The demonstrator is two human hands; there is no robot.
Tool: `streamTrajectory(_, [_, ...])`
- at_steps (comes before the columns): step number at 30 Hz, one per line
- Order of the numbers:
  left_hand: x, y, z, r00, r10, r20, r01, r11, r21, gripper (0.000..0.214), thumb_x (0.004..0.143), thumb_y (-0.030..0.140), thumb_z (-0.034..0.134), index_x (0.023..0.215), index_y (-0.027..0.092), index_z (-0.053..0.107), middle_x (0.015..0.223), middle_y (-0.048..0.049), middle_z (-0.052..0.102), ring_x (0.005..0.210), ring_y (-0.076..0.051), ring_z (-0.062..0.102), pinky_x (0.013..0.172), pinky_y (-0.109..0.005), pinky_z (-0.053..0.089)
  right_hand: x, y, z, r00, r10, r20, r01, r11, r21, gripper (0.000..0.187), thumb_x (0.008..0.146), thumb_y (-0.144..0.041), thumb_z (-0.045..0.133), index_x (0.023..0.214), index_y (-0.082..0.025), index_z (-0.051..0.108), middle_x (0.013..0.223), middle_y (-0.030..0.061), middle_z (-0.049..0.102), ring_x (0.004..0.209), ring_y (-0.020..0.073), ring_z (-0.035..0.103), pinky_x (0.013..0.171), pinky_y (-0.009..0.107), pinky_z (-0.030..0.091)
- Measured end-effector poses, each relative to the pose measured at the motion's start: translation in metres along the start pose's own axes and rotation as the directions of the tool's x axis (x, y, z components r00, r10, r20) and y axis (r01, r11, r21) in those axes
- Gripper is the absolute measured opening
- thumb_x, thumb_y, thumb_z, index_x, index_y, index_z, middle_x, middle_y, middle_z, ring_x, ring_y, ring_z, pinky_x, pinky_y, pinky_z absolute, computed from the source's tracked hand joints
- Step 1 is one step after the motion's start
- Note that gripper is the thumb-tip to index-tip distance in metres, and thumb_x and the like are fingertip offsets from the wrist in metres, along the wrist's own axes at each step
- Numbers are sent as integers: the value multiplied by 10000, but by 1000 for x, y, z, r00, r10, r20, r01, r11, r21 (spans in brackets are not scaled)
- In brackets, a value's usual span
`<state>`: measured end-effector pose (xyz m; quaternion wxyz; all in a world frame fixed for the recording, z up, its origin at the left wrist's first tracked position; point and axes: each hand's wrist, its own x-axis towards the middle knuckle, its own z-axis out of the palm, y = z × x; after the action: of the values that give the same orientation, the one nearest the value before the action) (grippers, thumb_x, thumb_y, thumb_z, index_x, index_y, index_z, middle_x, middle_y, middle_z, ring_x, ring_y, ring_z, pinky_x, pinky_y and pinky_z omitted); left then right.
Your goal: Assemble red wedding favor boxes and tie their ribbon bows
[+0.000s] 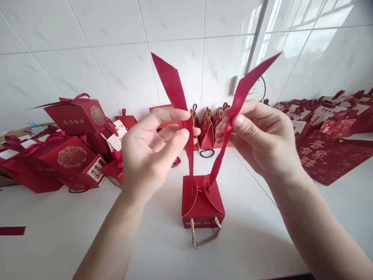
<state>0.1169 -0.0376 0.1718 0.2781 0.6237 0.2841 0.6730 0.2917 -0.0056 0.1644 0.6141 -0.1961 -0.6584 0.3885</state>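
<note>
A small red gift box [202, 204] with a twisted rope handle stands on the white counter in front of me. A red ribbon [171, 83] runs through slots in its top flaps, and both ends rise above it. My left hand [151, 149] pinches the left end between thumb and fingers. My right hand [258, 136] pinches the right end the same way. Both hands hover above the box, apart from it, with the ribbon ends sticking up past my fingers.
Red gift boxes with bows [72, 149] are heaped at the left against the tiled wall. Small red pouches [206, 130] stand behind the hands. Flat red bags [329, 155] lie piled at the right. A loose ribbon scrap [12, 230] lies at the left edge.
</note>
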Motion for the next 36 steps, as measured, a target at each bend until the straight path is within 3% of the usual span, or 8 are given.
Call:
streamTrajectory(7, [-4,-1,3,969,-195,153,187,980,62,175,803,228,653,976,247,663,1046,-34,627,580,-96,637,548,-229,560,-4,-1,8,999,-32,11,32,998,49,85,797,-313,706,781,-238,669,715,-5,662,640,138,619,583,283,525])
streamTrajectory(16, [-12,6,9,974,-135,181,124,990,68,263,819,324,633,1076,268,640,1185,-62,559,838,-164,640,693,-249,585,-8,-5,16,999,30,12,-31,987,157,136,743,-276,754,757,-203,641,716,-7,641,646,104,585,594,222,501])
streamTrajectory(18, [-14,7,11,967,-148,206,141,989,46,254,798,349,654,1033,252,654,1122,-64,592,841,-176,641,702,-258,578,-9,-7,19,997,74,2,-73,982,172,217,690,-276,795,735,-197,598,693,-15,621,618,103,573,555,217,485])
streamTrajectory(21, [-16,10,14,962,-197,189,197,980,22,239,790,399,656,951,223,665,876,-41,630,616,-126,604,566,-238,537,-10,-7,23,994,106,-10,-102,981,167,310,637,-286,829,712,-199,541,675,-22,602,625,111,567,565,222,479])
streamTrajectory(26, [-14,12,9,917,-313,246,308,949,61,262,835,442,595,836,182,623,508,23,533,427,-99,492,439,-219,438,-11,-7,23,997,74,36,-76,996,55,266,679,-347,796,752,-203,583,703,-10,595,657,131,565,660,278,510])
streamTrajectory(29, [-12,11,8,911,-341,233,347,938,15,252,839,419,599,768,178,582,492,24,558,409,-98,505,456,-224,430,-12,-8,23,994,61,86,-67,996,60,222,728,-362,757,731,-201,604,701,-3,622,641,139,596,667,298,516])
streamTrajectory(33, [-9,6,7,926,-314,211,340,935,-99,190,846,377,601,833,188,596,620,-2,635,506,-123,577,495,-237,460,-12,-11,24,989,22,145,-45,987,156,163,816,-356,676,771,-211,615,606,-18,631,538,142,601,627,323,520])
streamTrajectory(36, [-7,1,3,942,-300,152,316,944,-94,199,847,385,604,843,186,604,723,-26,658,575,-126,585,510,-233,456,-12,-12,20,994,-63,91,64,998,-9,110,811,-302,689,748,-214,670,664,7,646,645,155,614,631,307,508])
